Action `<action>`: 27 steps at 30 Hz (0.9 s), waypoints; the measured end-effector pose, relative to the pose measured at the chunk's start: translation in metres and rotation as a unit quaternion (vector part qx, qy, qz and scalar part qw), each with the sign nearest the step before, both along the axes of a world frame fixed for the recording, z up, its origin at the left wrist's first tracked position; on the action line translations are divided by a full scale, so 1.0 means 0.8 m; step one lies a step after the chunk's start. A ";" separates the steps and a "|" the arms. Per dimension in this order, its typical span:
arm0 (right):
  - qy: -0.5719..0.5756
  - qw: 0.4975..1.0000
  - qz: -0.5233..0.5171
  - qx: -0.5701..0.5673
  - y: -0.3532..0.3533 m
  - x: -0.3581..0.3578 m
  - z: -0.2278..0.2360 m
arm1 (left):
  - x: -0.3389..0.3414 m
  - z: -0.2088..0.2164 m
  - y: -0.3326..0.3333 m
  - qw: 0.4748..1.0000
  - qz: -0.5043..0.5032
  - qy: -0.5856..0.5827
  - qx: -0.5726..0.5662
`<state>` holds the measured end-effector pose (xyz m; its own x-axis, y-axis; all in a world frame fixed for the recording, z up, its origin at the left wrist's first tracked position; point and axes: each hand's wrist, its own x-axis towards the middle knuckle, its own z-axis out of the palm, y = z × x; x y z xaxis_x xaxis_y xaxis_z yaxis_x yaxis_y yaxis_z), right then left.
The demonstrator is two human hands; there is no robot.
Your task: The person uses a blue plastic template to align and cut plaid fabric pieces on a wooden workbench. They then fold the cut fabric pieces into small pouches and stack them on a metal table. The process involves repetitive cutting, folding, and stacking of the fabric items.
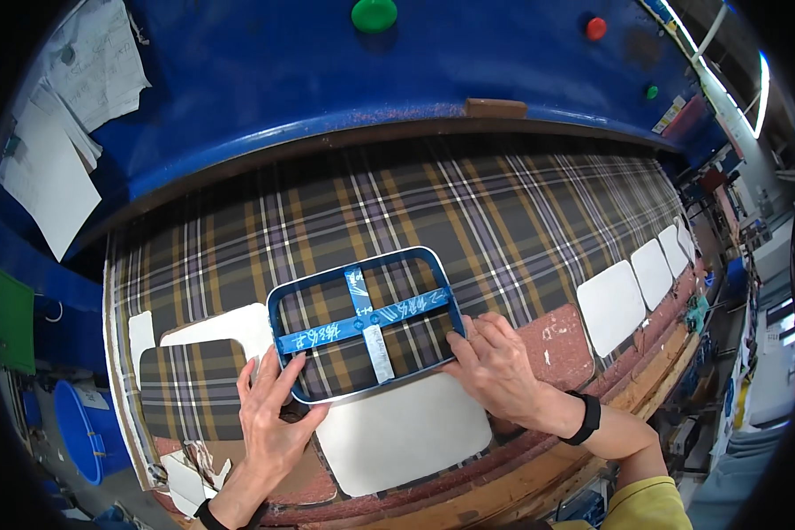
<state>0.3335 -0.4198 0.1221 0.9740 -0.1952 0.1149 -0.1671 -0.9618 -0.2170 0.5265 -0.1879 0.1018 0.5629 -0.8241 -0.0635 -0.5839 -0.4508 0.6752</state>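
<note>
A blue cross-braced frame point(359, 323) is being held over plaid fabric point(495, 216), being grasped near its lower corners by the fingers of the left hand point(270, 417) and right hand point(498, 369); the fabric is being overhung by a blue machine point(256, 79).

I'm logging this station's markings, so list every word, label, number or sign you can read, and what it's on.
Blue frame: white handwriting on its crossbars; I don't copy it out.
Papers, upper left: faint writing, too blurred to read.
Sticker on the blue machine: too small to read.
Label on the blue bin: too small to read.
</note>
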 end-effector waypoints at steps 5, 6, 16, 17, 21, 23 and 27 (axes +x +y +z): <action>0.018 1.000 -0.004 -0.006 0.002 -0.003 -0.006 | -0.001 -0.001 0.000 1.000 0.000 -0.014 -0.015; 0.015 1.000 0.002 -0.013 0.002 -0.002 -0.005 | 0.000 -0.001 -0.001 1.000 0.000 -0.016 -0.018; -0.018 1.000 0.011 -0.007 -0.001 -0.001 -0.009 | -0.007 0.003 -0.005 0.999 0.024 -0.030 -0.032; -0.019 1.000 0.008 -0.005 -0.002 -0.001 -0.008 | -0.007 0.006 -0.007 0.999 0.026 -0.025 -0.031; -0.038 0.999 -0.012 0.016 -0.002 -0.003 -0.020 | -0.008 -0.003 -0.002 0.999 0.029 0.001 -0.018; -0.032 0.999 -0.002 0.011 -0.001 -0.003 -0.030 | -0.011 -0.004 0.003 0.999 0.037 -0.011 -0.027; -0.030 0.999 0.007 -0.019 -0.002 -0.009 -0.025 | -0.017 0.002 0.000 0.999 0.038 0.002 -0.022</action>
<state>0.3267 -0.4213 0.1018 0.9677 -0.1755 0.1807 -0.1407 -0.9716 -0.1905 0.5127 -0.1878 0.1034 0.6244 -0.7805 -0.0313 -0.5459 -0.4647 0.6972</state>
